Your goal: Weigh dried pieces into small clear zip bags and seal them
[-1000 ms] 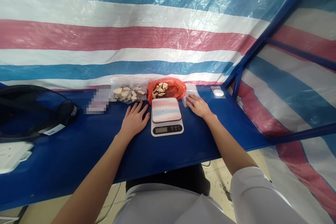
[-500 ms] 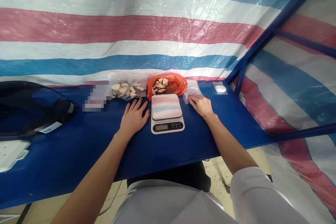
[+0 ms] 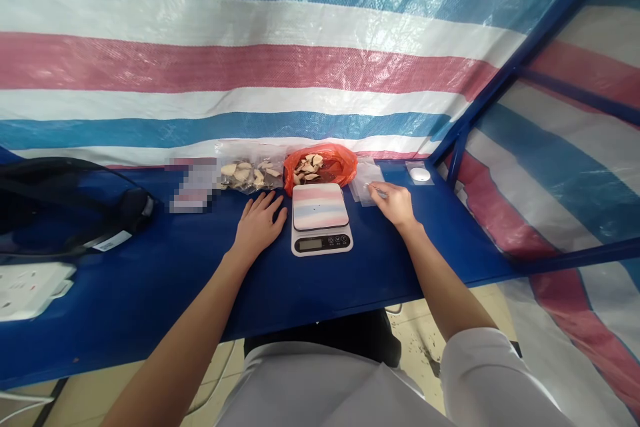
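My left hand (image 3: 261,219) lies flat on the blue table with its fingers spread, holding nothing. Just to its right stands a white kitchen scale (image 3: 321,207) with a striped pan and a dark display panel. My right hand (image 3: 395,203) has its thumb and fingers pinched on the edge of a clear plastic bag (image 3: 363,177), which seems to lie with others like it. Behind the scale, an open red plastic bag (image 3: 343,163) holds dried brown and cream slices (image 3: 309,167). Clear bags of similar slices (image 3: 243,173) lie beyond my left hand.
A small clear packet with a white oval object (image 3: 420,174) lies at the right. On the left are a black strapped device (image 3: 135,210) and a white power strip (image 3: 35,288). A striped tarp (image 3: 250,67) hangs behind the table (image 3: 190,293); a blue frame bar (image 3: 530,47) rises at right.
My right hand has closed its fingers on a clear bag and drawn it slightly toward me and to the right. My left hand stays flat. The view has shifted slightly.
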### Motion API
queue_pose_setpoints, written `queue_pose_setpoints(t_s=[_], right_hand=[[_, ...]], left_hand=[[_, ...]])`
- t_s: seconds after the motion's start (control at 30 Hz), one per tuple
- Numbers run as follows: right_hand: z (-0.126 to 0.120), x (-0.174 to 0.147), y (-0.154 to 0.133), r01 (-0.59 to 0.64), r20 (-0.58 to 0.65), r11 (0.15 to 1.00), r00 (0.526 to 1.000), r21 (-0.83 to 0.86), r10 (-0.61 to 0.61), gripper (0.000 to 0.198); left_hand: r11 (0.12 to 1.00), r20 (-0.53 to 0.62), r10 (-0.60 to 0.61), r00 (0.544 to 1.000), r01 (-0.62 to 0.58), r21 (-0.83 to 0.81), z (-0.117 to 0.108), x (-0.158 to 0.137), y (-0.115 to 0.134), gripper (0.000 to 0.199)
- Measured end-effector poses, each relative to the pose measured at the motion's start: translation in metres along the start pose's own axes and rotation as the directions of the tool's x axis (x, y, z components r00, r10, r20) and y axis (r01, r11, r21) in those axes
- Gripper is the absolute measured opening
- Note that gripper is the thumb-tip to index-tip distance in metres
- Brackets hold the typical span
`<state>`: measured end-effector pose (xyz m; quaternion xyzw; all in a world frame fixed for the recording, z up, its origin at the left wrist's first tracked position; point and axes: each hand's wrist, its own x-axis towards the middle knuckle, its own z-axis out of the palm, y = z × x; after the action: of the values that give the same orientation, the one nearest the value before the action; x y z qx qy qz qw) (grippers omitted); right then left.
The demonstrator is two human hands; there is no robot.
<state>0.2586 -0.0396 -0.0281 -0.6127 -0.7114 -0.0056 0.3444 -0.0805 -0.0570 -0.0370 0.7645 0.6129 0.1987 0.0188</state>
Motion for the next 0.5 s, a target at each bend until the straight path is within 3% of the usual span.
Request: queue_pose_setpoints(t_s=[0.3, 0.4, 0.5], right_hand=[[-0.025, 0.004, -0.006, -0.027, -0.078, 0.92, 0.995, 0.391, 0.063, 0.03], [-0.033, 0.007, -0.015, -0.07, -0.028, 0.845, 0.995, 0.531, 0.1, 0.029], [-0.04, 0.009, -0.031, -0.112, 0.031, 0.733, 0.992, 0.671, 0.124, 0.029]], left_hand=[[0.932, -0.061, -0.099, 0.993, 0.071, -0.355, -0.016, 0.005, 0.01, 0.046], [0.846, -0.08, -0.088, 0.993, 0.032, -0.533, -0.022, 0.01, 0.018, 0.043], [0.705, -0.034, -0.098, 0.995, 0.045, -0.708, -0.029, 0.018, 0.031, 0.044]])
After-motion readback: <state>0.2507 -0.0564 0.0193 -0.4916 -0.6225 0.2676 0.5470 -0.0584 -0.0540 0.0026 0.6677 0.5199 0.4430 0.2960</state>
